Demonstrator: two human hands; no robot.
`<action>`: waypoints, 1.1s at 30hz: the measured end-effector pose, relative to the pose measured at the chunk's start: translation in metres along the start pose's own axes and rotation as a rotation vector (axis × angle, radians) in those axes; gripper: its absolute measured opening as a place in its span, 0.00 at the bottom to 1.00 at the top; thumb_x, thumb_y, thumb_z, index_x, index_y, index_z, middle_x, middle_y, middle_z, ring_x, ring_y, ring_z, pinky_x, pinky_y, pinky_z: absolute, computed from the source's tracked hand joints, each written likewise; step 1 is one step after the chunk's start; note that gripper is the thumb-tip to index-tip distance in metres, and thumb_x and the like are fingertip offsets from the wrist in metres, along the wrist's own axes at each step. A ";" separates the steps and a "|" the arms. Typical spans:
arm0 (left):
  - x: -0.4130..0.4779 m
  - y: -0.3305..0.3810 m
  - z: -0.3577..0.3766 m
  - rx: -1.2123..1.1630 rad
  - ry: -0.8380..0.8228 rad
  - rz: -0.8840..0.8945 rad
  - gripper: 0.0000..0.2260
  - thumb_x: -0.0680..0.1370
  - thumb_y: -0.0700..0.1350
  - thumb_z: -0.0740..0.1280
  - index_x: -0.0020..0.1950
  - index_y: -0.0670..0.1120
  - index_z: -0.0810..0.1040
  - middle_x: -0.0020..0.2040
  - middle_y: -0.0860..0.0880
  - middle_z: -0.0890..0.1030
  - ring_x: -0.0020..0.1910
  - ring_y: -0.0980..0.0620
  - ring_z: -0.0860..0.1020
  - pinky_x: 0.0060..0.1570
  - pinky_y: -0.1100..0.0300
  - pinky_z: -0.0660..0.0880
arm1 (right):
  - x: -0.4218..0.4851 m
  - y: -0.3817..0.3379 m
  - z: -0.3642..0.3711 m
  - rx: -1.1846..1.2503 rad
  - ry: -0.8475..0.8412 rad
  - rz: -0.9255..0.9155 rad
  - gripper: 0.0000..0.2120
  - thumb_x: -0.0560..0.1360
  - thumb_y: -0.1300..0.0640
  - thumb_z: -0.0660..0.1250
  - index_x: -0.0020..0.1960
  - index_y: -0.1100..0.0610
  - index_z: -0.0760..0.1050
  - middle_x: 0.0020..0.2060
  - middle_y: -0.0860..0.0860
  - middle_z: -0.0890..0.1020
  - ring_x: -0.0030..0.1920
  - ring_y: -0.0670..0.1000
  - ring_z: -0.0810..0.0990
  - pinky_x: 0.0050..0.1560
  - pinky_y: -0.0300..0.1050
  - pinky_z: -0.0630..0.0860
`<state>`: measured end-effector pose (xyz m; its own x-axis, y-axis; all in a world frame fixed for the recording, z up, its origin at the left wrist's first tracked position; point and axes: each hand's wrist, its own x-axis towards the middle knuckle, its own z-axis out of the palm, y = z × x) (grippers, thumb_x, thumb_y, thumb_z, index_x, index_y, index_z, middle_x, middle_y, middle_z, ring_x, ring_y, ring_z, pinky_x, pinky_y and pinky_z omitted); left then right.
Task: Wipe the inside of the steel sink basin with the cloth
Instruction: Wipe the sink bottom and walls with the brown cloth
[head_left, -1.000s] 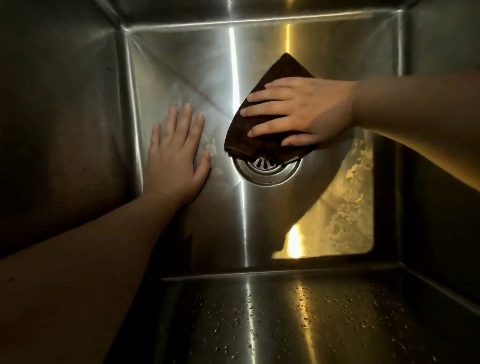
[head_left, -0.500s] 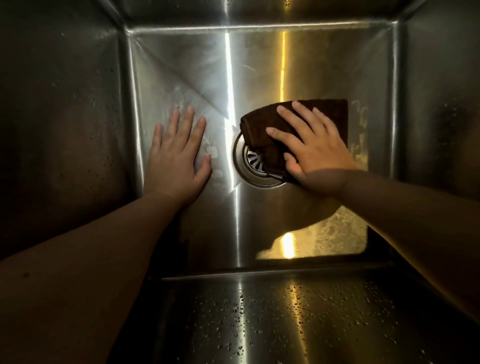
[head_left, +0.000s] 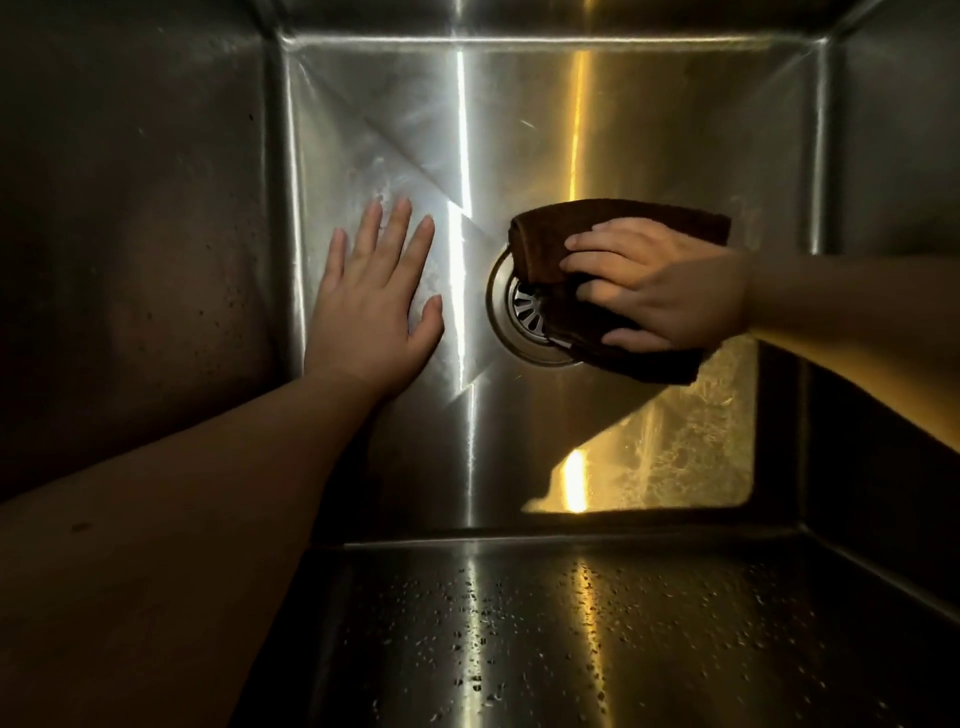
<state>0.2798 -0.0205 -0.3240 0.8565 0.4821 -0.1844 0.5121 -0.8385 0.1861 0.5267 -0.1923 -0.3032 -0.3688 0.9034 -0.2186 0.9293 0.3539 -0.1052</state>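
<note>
The square stainless steel sink basin (head_left: 649, 130) is seen from above, with its four walls going down to a flat floor. The dark brown folded cloth (head_left: 623, 215) lies on this floor, a little to the right of the centre and well apart from all four corners. Its left part covers the right side of the round metal drain with a slotted strainer (head_left: 511, 312), so only the left side of the drain is visible. The right hand (head_left: 670, 291) comes in from the right wall and lies on top of the cloth. Its fingers (head_left: 592, 241) are bent over the folded left end and the thumb closes in from the near side, so the hand is grasping the cloth against the floor. The left hand (head_left: 371, 312) is released: it lies flat on the floor near the left edge, palm down, fingers straight and a little spread, pointing to the far edge. It is near the drain but does not touch it or the cloth. Near the right corner at the front of the floor there is a patch of yellow light (head_left: 675, 457) with pale marks inside. Many small water drops (head_left: 519, 623) sit on the near wall.
</note>
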 end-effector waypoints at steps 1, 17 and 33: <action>0.000 0.000 0.000 -0.002 0.004 0.001 0.29 0.78 0.55 0.52 0.78 0.48 0.53 0.78 0.46 0.52 0.77 0.47 0.47 0.74 0.47 0.45 | -0.004 -0.009 0.003 0.037 0.022 0.077 0.25 0.78 0.44 0.54 0.58 0.64 0.75 0.62 0.64 0.75 0.67 0.64 0.69 0.71 0.57 0.55; 0.001 0.000 0.002 0.001 0.004 -0.008 0.29 0.78 0.55 0.51 0.78 0.49 0.53 0.78 0.47 0.51 0.77 0.48 0.47 0.74 0.47 0.45 | 0.035 -0.135 0.015 0.175 0.227 1.035 0.20 0.76 0.46 0.55 0.56 0.60 0.75 0.61 0.60 0.75 0.68 0.60 0.68 0.69 0.55 0.58; 0.002 -0.001 0.001 -0.010 -0.003 -0.011 0.30 0.77 0.56 0.51 0.78 0.48 0.53 0.78 0.45 0.53 0.77 0.46 0.48 0.73 0.47 0.45 | -0.040 -0.071 0.022 0.178 0.099 1.337 0.32 0.79 0.44 0.46 0.79 0.58 0.47 0.77 0.60 0.49 0.77 0.58 0.46 0.75 0.60 0.47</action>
<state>0.2814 -0.0192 -0.3253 0.8505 0.4908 -0.1891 0.5223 -0.8304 0.1940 0.4746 -0.2585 -0.3084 0.8183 0.5452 -0.1820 0.5555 -0.8315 0.0068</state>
